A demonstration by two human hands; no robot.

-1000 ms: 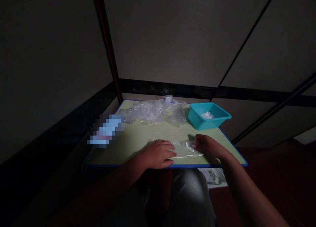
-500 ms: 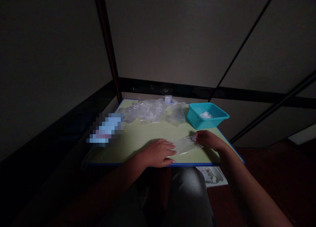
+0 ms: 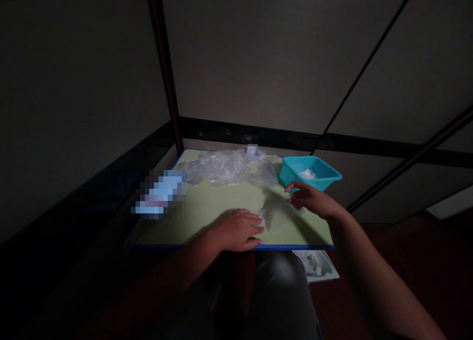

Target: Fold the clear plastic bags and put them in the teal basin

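Observation:
My left hand (image 3: 241, 230) lies on the near part of the table, fingers stretched out, pressing down one end of a clear plastic bag (image 3: 278, 217). The bag is thin and see-through, and its outline is faint. My right hand (image 3: 308, 200) is raised a little above the table at the bag's other end. Its index finger is bent and lifted, while the lower fingers seem pinched on the bag's edge. The exact grip is partly hidden and slightly blurred. A turquoise plastic basin (image 3: 290, 179) stands just behind my right hand, with a small clear plastic packet (image 3: 307, 174) inside.
A loose heap of clear plastic bags (image 3: 225, 167) covers the back of the pale yellow table (image 3: 207, 207), which has a blue rim. A blurred-out light blue object (image 3: 160, 194) is at the left edge. Dark wall panels (image 3: 251, 59) close off the back and left.
My right hand has risen and moved slightly away from me, the bag's right end lifting with it. My left hand has stayed in place on the bag.

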